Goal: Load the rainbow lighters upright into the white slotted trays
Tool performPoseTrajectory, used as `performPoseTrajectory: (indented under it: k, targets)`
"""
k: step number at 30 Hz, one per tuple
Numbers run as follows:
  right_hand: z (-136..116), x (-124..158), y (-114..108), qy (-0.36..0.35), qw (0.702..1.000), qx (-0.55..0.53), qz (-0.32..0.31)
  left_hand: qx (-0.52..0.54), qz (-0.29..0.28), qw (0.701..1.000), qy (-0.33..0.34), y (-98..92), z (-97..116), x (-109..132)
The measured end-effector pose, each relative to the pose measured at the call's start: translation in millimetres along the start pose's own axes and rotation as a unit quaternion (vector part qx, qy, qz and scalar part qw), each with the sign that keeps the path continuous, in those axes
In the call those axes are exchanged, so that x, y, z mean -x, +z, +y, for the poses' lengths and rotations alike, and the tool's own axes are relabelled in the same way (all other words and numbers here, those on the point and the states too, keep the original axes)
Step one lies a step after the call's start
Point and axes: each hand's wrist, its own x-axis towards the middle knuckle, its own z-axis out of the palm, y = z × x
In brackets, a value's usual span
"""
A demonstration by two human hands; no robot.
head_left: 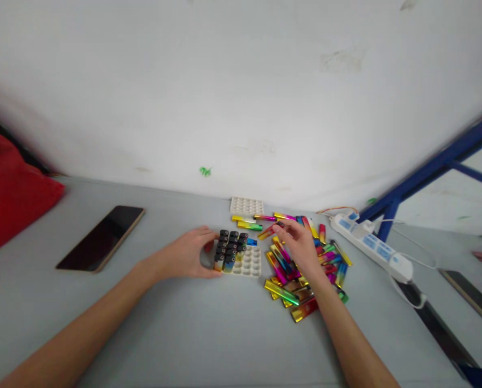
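Note:
A white tray with round holes lies on the table, its left part filled with upright black-topped lighters in rows. My left hand is curled around the tray's left end, thumb at the near edge and fingers at the far side. In a pinch, my right hand holds a red and yellow lighter by its dark end, tilted, right of the tray. Beneath and around that hand spreads a pile of shiny multicoloured lighters. Several more lighters lie flat behind the tray.
A second white tray lies against the wall. At left are a phone and a red cloth. On the right, a white power strip with cables lies beside a blue metal frame; another dark phone-like slab is beyond.

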Motion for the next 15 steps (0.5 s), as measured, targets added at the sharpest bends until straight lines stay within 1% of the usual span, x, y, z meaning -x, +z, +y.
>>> performPoseTrajectory:
  k: [2, 3, 5, 6, 8, 12, 15]
  targets:
    - [-7.3, 2.8, 7.0, 0.027, 0.994, -0.103, 0.010, 0.002, -0.001, 1.000, -0.003, -0.5, 2.5, 0.1]
    - [-11.4, 4.7, 10.6, 0.043, 0.987, -0.156, 0.009, 0.003, 0.000, 1.000, -0.004, -0.7, 3.7, 0.0]
    - [-19.3, 8.4, 16.8, 0.079, 0.968, -0.239, -0.012, 0.004, 0.006, 1.000, -0.006, -0.3, 5.4, -0.2]
    - [-22.4, 9.8, 19.1, 0.094, 0.960, -0.262, -0.024, 0.004, 0.011, 1.000, -0.007, 0.1, 5.9, -0.3]
    - [-26.7, 11.6, 22.0, 0.112, 0.952, -0.281, -0.036, 0.002, 0.017, 1.000, -0.012, 1.7, 6.6, -0.4]
    - [-28.3, 12.1, 23.9, 0.123, 0.944, -0.299, -0.064, -0.006, 0.018, 1.000, -0.024, 6.3, 8.3, -1.1]
    - [-26.4, 12.6, 24.7, 0.158, 0.944, -0.273, -0.101, -0.005, 0.031, 0.999, -0.027, 10.1, 9.7, -2.1]
